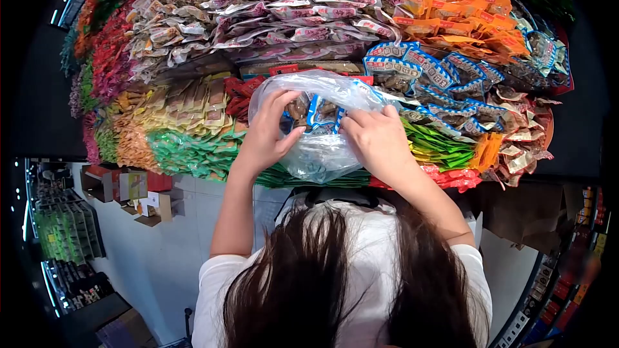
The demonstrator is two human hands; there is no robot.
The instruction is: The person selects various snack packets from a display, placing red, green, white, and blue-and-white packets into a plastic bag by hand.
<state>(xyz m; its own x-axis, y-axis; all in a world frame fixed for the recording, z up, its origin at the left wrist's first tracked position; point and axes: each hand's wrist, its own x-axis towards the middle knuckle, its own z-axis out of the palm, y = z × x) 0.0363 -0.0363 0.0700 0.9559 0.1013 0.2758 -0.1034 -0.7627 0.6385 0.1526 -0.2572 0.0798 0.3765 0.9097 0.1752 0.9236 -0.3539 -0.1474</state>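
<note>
A clear plastic bag (319,158) sits at the front of the snack display with its mouth turned up. Inside it are blue-and-white snack packets (322,113) with brown contents showing. My left hand (267,129) is on the bag's left side, fingers curled over the rim and thumb apart from them at the opening. On the right side, my right hand (377,135) grips the rim with bent fingers; its fingertips are partly hidden. Similar blue-striped packets (419,67) lie in a heap just beyond my right hand.
White-and-purple packets (303,9) and orange packets (451,9) are piled at the back. Green packets (193,154) lie front left, yellow-green ones (435,145) front right. Cardboard boxes (151,206) stand on the floor at left, and a brown carton (529,216) at right.
</note>
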